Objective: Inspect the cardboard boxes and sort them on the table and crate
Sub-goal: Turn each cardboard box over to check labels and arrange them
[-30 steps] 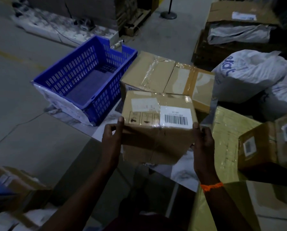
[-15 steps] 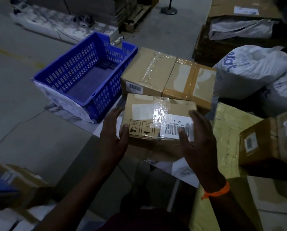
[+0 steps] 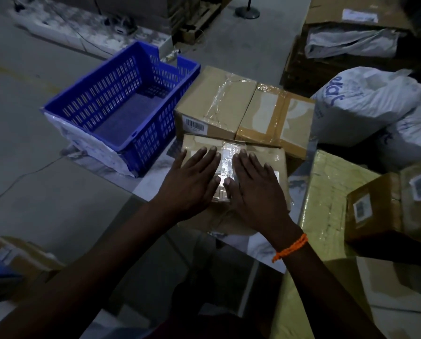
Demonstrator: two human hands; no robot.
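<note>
A taped cardboard box (image 3: 270, 155) lies on the table (image 3: 150, 184) near its front edge. My left hand (image 3: 192, 179) and my right hand (image 3: 253, 189) rest flat on its top, fingers straight, side by side. Behind it sit two more cardboard boxes: one with a barcode label (image 3: 214, 104) and one with brown tape (image 3: 277, 116), touching each other. A blue slotted crate (image 3: 121, 104) stands on the table's left part with nothing visible inside.
To the right lie a large yellowish wrapped parcel (image 3: 326, 199), a brown labelled box (image 3: 380, 204) on it, and white sacks (image 3: 366, 104). More cartons (image 3: 351, 11) are stacked at the back right. Concrete floor lies to the left, with boxes (image 3: 16, 260) at the lower left.
The box was held up by its sides, then lowered onto the table. Both hands moved from its sides to lie flat on its top.
</note>
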